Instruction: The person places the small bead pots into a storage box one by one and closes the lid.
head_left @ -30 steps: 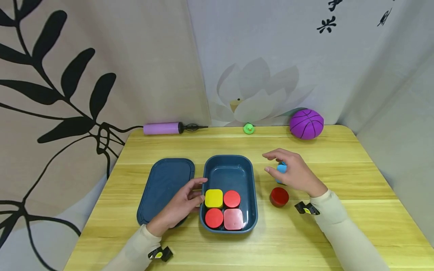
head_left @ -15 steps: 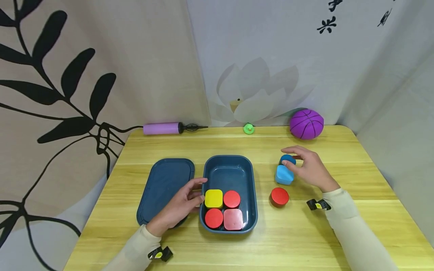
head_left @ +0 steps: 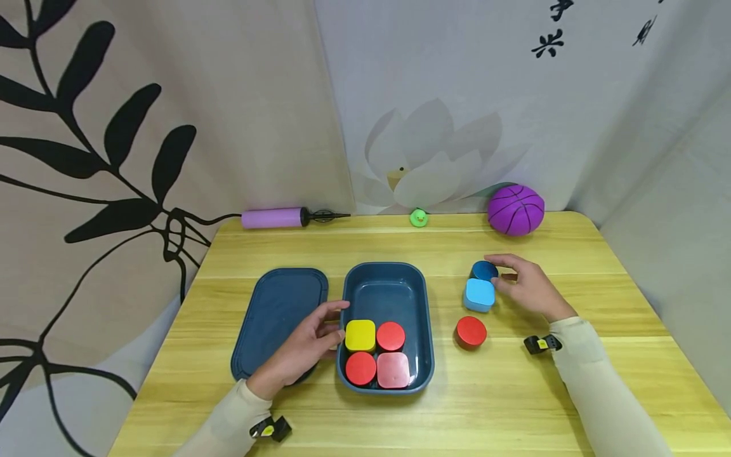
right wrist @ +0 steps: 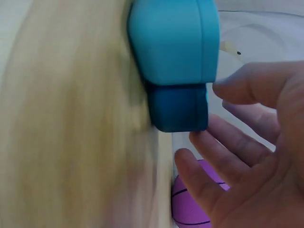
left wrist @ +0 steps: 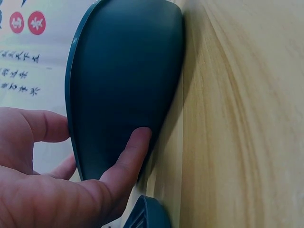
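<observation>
On the wooden worktop (head_left: 457,419), the left hand (head_left: 308,339) rests against the left wall of a dark blue box (head_left: 385,285), fingers apart. In the box's near half sit a yellow square block (head_left: 360,335), two red round blocks (head_left: 391,336) and a pink square block (head_left: 393,370). A dark blue lid (head_left: 282,301) lies just left, partly hidden by that hand. The right hand (head_left: 528,289) is spread beside a dark blue round block (head_left: 484,270); whether its fingertips touch is hard to tell. That block stands right behind a light blue square block (head_left: 479,294), and a separate red round block (head_left: 471,332) lies nearer the person. Along the back are a purple pump (head_left: 271,218), a green duck (head_left: 419,218) and a purple ball (head_left: 516,210)
</observation>
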The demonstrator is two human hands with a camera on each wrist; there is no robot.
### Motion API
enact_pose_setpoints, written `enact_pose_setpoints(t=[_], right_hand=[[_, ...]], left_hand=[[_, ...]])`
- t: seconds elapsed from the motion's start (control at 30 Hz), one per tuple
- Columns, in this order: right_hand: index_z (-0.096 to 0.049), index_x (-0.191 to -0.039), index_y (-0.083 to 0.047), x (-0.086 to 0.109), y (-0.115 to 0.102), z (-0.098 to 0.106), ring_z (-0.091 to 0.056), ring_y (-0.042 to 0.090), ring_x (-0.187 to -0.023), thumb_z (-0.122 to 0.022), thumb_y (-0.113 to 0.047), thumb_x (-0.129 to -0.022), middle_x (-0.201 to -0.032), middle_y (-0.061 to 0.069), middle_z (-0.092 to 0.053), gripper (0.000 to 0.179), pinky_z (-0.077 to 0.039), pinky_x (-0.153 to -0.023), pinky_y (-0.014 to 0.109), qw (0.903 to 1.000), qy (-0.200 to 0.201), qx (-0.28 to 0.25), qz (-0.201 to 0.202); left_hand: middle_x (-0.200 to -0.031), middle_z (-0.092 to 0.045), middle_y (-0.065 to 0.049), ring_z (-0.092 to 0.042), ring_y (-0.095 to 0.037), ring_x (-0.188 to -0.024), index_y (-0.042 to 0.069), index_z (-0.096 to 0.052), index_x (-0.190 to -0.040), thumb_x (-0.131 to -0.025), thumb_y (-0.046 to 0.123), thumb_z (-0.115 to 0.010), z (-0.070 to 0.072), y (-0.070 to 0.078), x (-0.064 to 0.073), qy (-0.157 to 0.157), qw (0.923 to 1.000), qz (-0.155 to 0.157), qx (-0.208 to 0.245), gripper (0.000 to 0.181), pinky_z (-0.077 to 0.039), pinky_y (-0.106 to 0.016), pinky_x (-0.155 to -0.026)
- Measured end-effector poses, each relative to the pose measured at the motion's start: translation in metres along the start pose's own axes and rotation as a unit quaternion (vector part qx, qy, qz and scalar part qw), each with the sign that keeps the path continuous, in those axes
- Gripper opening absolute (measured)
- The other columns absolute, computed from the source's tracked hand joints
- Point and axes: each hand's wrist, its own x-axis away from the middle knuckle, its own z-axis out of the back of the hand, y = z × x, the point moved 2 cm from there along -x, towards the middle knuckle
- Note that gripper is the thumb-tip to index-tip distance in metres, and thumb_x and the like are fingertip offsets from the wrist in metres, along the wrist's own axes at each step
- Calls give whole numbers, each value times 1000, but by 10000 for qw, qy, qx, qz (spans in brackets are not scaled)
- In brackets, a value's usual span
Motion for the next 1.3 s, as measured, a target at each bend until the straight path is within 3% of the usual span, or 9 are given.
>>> enact_pose_setpoints(t=[0.33,0.77,1.07,1.3], right_hand=[[-50,-154,-2,-5,11,-5,-49,44,-145,-69,-4,-101,-159,22,-49,56,-47,-113,55,9986,-456,-109,-244],[-53,-150,3,-9,8,-3,-55,45,-137,-71,-10,-101,-154,25,-51,54,-53,-105,49,9995,-245,36,-208],[-53,-151,1,-10,-8,-1,-57,42,-136,-73,-14,-100,-154,23,-52,56,-53,-106,50,9997,-157,9,-171],[-54,-150,1,-16,-31,-6,-60,40,-131,-75,-10,-98,-150,21,-55,56,-54,-105,54,9997,-163,-109,148]], left_hand=[[-161,-41,-21,-61,-30,-126,17,-35,-164,-108,16,-59,0,-1,0,1,10000,-2,46,60,-62,-43,-91],[-160,-42,-20,-61,-29,-124,18,-37,-163,-108,16,-60,1,1,0,5,10000,20,63,60,-62,-42,-89],[-160,-42,-18,-60,-29,-128,19,-37,-163,-108,15,-60,0,0,0,28,10000,44,65,59,-62,-43,-90],[-160,-42,-19,-60,-30,-128,18,-37,-163,-108,14,-60,0,0,0,61,10000,35,35,60,-62,-42,-89]])
